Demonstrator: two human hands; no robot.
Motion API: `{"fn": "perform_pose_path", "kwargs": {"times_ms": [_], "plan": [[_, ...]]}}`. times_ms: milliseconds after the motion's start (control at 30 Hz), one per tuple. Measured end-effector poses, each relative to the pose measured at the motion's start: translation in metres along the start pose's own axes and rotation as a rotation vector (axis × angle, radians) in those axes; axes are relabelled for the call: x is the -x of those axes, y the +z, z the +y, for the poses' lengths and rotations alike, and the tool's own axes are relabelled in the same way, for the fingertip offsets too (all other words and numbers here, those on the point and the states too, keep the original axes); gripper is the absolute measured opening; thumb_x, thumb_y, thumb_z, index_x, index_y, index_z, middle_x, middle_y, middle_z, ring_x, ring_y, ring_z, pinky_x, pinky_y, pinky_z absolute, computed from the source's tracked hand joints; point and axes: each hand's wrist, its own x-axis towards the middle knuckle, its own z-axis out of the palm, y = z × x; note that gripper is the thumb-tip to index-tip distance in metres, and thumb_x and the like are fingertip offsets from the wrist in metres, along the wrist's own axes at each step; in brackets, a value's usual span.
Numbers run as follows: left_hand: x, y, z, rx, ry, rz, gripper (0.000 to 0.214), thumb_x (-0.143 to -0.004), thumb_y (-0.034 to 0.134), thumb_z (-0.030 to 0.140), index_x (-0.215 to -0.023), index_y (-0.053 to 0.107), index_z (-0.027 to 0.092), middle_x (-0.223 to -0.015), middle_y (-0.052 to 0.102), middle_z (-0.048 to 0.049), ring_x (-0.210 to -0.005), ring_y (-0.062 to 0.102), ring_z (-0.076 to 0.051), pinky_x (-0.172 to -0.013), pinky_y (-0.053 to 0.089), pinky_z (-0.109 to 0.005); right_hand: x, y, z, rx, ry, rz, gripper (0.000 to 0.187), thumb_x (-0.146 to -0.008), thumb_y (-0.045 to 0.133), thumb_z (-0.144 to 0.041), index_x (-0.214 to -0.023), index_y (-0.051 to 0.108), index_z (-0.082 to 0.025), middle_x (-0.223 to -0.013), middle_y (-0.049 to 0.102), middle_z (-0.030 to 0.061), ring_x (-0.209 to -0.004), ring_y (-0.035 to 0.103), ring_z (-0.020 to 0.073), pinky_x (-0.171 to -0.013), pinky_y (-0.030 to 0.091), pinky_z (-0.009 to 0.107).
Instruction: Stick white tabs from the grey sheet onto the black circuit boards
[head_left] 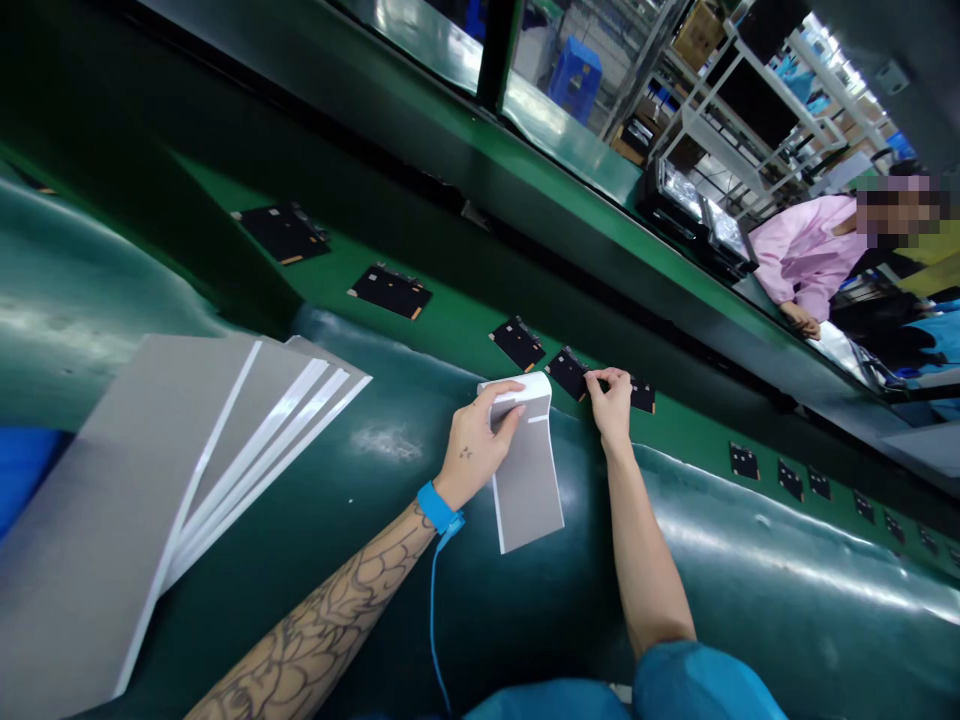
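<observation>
My left hand point(480, 445) grips a grey sheet with white edges point(531, 490), thumb on its face and fingers behind the curled top, where a white strip bends over. The sheet hangs down over the bench. Just to its right, my right hand point(611, 400) is closed in a pinch at the right edge of a black flat part point(567, 373) on the green conveyor belt. Whatever is between those fingertips is too small to make out. Another black part point(643, 394) lies partly hidden behind the right hand. A blue wrist strap point(440, 508) with a cord circles my left wrist.
Several large grey sheets point(142, 450) lie fanned on the bench at left. More black parts point(391, 291) are spaced along the belt point(450, 325) both ways. A green rail point(525, 165) runs behind it. Beyond sits a person in a pink sleeve point(806, 235), near black trays point(694, 215).
</observation>
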Motion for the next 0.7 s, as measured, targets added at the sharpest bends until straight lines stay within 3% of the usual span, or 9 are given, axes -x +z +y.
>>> {"fn": "perform_pose_path", "kwargs": {"times_ms": [167, 333, 433, 533, 600, 700], "plan": [[0.000, -0.001, -0.001, -0.009, 0.000, -0.005, 0.024, -0.100, 0.068, 0.021, -0.123, 0.073, 0.023, -0.110, 0.082, -0.0024, -0.066, 0.067, -0.014, -0.069, 0.055, -0.029, -0.002, 0.000, 0.007, 0.041, 0.012, 0.083, 0.028, -0.088, 0.070, -0.049, -0.094, 0.063, -0.022, -0.108, 0.060, 0.0087, -0.107, 0.056, 0.0280, -0.106, 0.045, 0.051], [-0.001, -0.001, 0.000, -0.018, 0.016, -0.005, 0.023, -0.100, 0.068, 0.023, -0.122, 0.073, 0.023, -0.112, 0.083, -0.0040, -0.068, 0.069, -0.015, -0.070, 0.057, -0.029, 0.015, -0.016, -0.007, -0.120, -0.037, 0.179, 0.027, -0.101, 0.059, -0.048, -0.112, 0.060, -0.023, -0.113, 0.064, 0.0083, -0.106, 0.062, 0.0240, -0.095, 0.052, 0.042], [-0.001, 0.000, 0.000, -0.007, 0.026, -0.025, 0.022, -0.099, 0.068, 0.023, -0.121, 0.073, 0.023, -0.116, 0.083, -0.0040, -0.069, 0.071, -0.016, -0.070, 0.057, -0.029, 0.038, -0.027, -0.040, -0.101, -0.230, 0.028, 0.024, -0.104, 0.062, -0.045, -0.116, 0.068, -0.024, -0.116, 0.066, 0.0085, -0.111, 0.064, 0.0251, -0.094, 0.054, 0.042], [-0.001, 0.001, 0.001, 0.015, 0.041, -0.034, 0.023, -0.099, 0.068, 0.022, -0.121, 0.073, 0.023, -0.123, 0.082, -0.0053, -0.088, 0.078, -0.020, -0.080, 0.060, -0.031, 0.061, -0.026, -0.076, -0.038, -0.425, -0.154, 0.021, -0.104, 0.067, -0.040, -0.119, 0.075, -0.028, -0.117, 0.066, 0.0085, -0.114, 0.064, 0.0261, -0.098, 0.054, 0.045], [-0.001, 0.001, 0.001, 0.023, 0.036, -0.038, 0.023, -0.098, 0.068, 0.022, -0.121, 0.073, 0.023, -0.123, 0.082, -0.0055, -0.096, 0.079, -0.021, -0.085, 0.061, -0.031, 0.071, -0.019, -0.093, -0.011, -0.503, -0.187, 0.020, -0.103, 0.070, -0.036, -0.120, 0.077, -0.029, -0.115, 0.066, 0.0080, -0.110, 0.064, 0.0260, -0.097, 0.054, 0.046], [-0.001, 0.001, 0.001, 0.034, 0.008, -0.054, 0.028, -0.097, 0.068, 0.021, -0.124, 0.073, 0.023, -0.118, 0.083, -0.0048, -0.089, 0.079, -0.020, -0.080, 0.061, -0.030, 0.081, -0.006, -0.103, -0.009, -0.549, -0.168, 0.017, -0.102, 0.072, -0.033, -0.117, 0.079, -0.031, -0.114, 0.067, 0.0077, -0.107, 0.063, 0.0266, -0.095, 0.054, 0.047]]}}
